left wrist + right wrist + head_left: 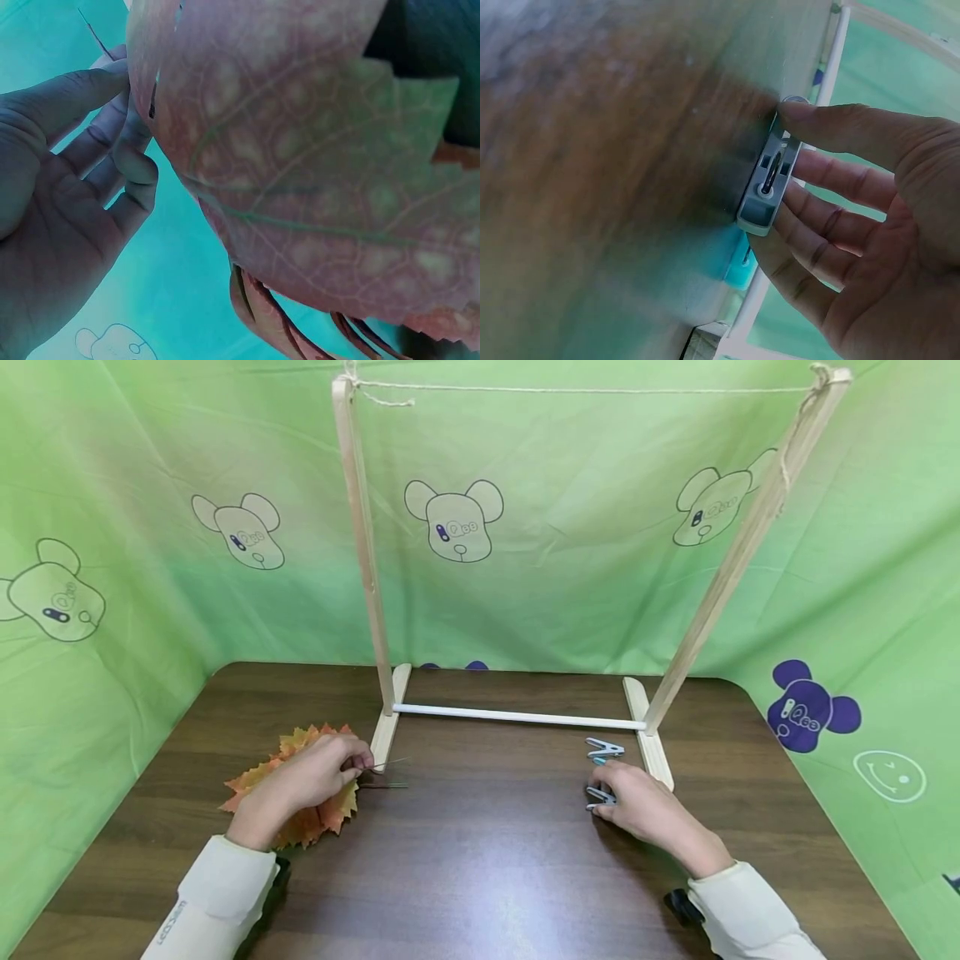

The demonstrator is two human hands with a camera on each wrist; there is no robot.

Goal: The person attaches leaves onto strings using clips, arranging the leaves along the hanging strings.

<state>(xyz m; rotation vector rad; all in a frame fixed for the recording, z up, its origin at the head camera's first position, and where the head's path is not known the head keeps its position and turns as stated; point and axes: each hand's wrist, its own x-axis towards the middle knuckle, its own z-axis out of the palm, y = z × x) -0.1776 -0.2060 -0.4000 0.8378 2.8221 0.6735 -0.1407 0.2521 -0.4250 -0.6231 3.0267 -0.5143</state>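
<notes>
Clothespin [769, 166] sat within the grip of the right hand [641, 806], thumb at one end and fingertips along the opposite side; grip recorded as a pinch. Whether the clip had fully left the table [495, 852] could not be told. In the head view its two prongs pointed leftward from that grip, with its long axis running roughly sideways. A turquoise clip [739, 264] lay just beyond the fingertips, and a pale blue clip [609, 749] lay a little farther forward, near the same hand. Left hand [318, 774] was over the heap of autumn leaves [330, 814], thumb and finger pinching a thin stem [94, 34]. That stem's free end projected rightward from the left grip, toward the clip; more stem lay just nearer the wearer. Key relation, as judged: held stem and held clip faced each other across bare tabletop, well apart, each nearer its own hand. White crossbar [517, 716] lay forward of both grips, between them in sideways position; the cord [585, 391] ran high above and ahead, touching neither. Judgement: clip orientation suited an approach from the right.
</notes>
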